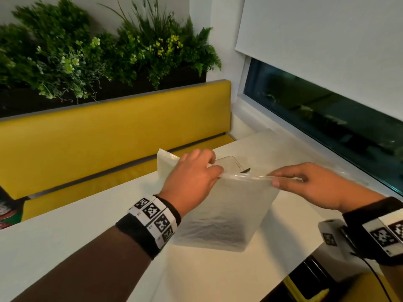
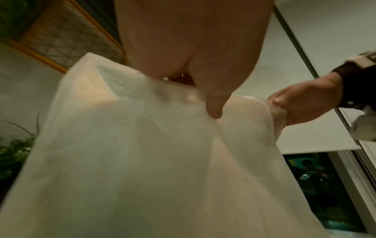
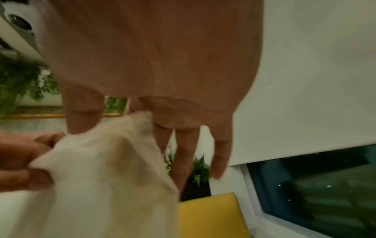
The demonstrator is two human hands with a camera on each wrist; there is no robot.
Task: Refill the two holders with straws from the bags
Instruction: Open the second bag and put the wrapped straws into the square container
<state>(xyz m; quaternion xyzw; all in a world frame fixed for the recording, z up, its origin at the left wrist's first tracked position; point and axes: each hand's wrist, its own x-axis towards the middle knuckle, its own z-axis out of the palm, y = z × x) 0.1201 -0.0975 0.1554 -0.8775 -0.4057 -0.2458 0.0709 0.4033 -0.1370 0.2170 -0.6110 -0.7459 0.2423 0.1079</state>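
Observation:
A frosted translucent plastic bag (image 1: 224,214) hangs upright over the white table (image 1: 87,236), its bottom edge near the tabletop. My left hand (image 1: 214,171) pinches the bag's top edge; the thumb (image 2: 213,109) presses the film from the front. My right hand (image 1: 275,182) pinches the same edge further right, thumb and forefinger closed on the plastic (image 3: 112,177), the other fingers (image 3: 219,153) straight. The top edge is stretched between both hands. A corner of plastic (image 1: 165,164) sticks up left of my left hand. No straws can be made out inside. A clear rounded rim (image 1: 231,162) shows behind the bag.
A yellow bench (image 1: 109,138) runs along the table's far side, with green plants (image 1: 98,51) above its back. A dark window (image 1: 327,118) under a white blind (image 1: 327,40) lines the right side. The table's near right edge (image 1: 294,269) drops off beside my right wrist.

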